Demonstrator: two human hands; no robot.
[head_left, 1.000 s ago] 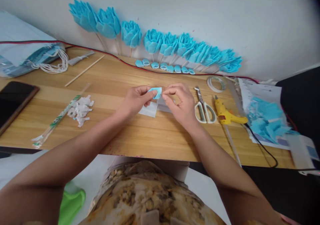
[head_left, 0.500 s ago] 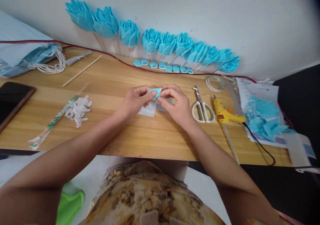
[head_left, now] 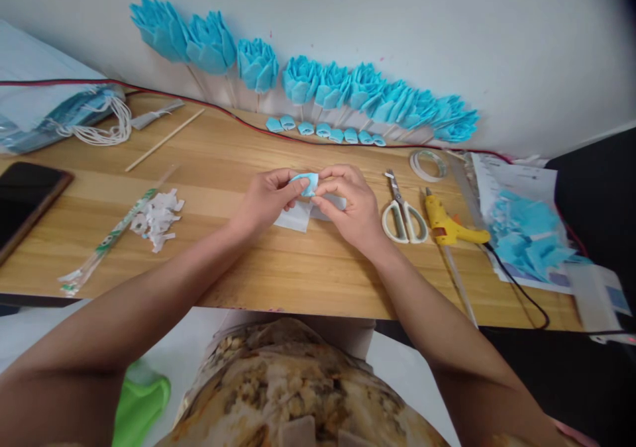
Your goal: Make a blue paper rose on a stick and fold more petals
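Both hands meet over the middle of the wooden table. My left hand and my right hand pinch a small blue paper piece between their fingertips; it is curled into a small roll. Under the hands lies a white sheet. A row of small folded blue pieces lies by the wall, below several blue paper flowers on sticks.
White-handled scissors, a yellow glue gun and a tape roll lie to the right, beside blue paper scraps. To the left are white paper scraps, a wooden stick and a phone.
The blue piece was flat between the fingertips and is now curled over into a roll. The hands have closed in on each other slightly.
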